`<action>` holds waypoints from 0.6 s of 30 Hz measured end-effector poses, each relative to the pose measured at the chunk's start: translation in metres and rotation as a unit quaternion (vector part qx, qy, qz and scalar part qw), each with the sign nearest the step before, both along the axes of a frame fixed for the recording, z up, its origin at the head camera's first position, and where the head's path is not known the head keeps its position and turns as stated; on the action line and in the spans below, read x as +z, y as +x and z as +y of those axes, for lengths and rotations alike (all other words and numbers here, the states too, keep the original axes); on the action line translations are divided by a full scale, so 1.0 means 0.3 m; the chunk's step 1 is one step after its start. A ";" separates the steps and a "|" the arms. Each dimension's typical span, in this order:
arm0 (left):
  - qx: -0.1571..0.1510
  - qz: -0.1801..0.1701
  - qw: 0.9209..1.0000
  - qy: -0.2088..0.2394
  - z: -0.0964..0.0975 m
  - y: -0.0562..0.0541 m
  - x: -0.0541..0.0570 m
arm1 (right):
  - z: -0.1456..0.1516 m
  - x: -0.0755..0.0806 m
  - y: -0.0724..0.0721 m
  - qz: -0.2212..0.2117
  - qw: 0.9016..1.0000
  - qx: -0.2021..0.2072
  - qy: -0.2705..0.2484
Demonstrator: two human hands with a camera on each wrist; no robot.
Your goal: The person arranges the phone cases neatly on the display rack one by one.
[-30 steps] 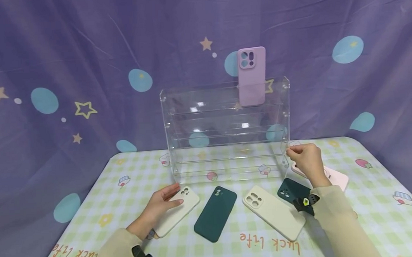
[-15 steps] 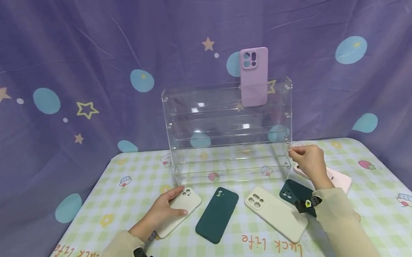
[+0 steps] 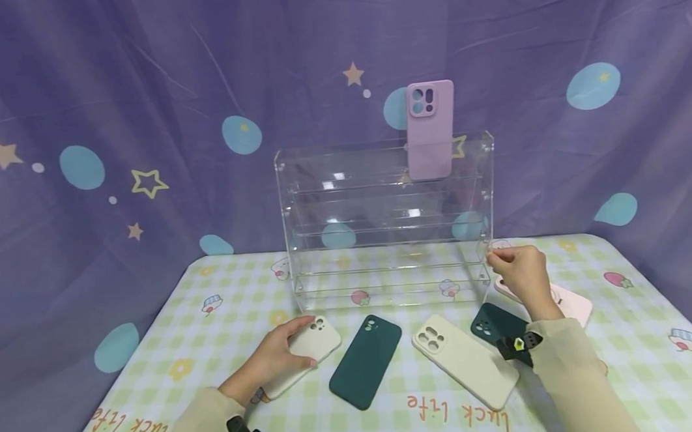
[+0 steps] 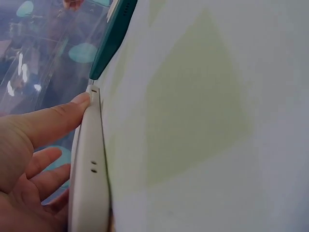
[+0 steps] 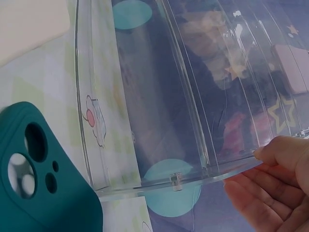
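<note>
My left hand (image 3: 274, 355) lies over a white phone case (image 3: 319, 340) on the table, fingers along its far side and thumb at the near edge. In the left wrist view the thumb (image 4: 58, 118) presses the top edge of that case (image 4: 91, 159). Thumb and forefinger of my right hand (image 3: 524, 277) pinch the right side panel of a clear acrylic display rack (image 3: 383, 244). The right wrist view shows those fingertips (image 5: 263, 153) at the panel's edge. A lilac phone case (image 3: 429, 130) stands upright in the rack's top tier, towards the right.
Before the rack lie a dark green phone case (image 3: 365, 364), a cream phone case (image 3: 471, 369), a second green case (image 3: 492, 319) partly under the right wrist, and a pink case (image 3: 574, 303). A checked cloth (image 3: 232, 281) covers the table; a purple curtain (image 3: 158, 102) hangs behind.
My left fingers and thumb have shifted to the edges of the white phone case. The right hand keeps its pinch on the rack. The whole head view has drifted slightly.
</note>
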State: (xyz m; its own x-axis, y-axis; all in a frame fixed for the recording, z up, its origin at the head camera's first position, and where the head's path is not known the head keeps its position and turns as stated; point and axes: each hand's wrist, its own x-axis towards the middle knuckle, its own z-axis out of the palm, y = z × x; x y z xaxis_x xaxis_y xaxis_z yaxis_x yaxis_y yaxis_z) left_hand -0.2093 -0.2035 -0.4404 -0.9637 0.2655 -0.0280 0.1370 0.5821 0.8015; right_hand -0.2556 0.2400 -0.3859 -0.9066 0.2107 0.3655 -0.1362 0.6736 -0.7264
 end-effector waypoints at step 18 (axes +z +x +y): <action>0.061 0.031 0.996 -0.050 0.019 -0.010 0.006 | 0.000 0.005 0.008 0.003 1.000 -0.001 0.010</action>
State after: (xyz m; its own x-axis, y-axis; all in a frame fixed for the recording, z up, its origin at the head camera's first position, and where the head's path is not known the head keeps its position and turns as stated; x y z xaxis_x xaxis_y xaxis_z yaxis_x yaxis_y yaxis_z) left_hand -0.2123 -0.1977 -0.4385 -0.9892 0.1459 0.0114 0.1077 0.6732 0.7316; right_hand -0.2531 0.2400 -0.3845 -0.9040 0.2045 0.3754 -0.1399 0.6882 -0.7119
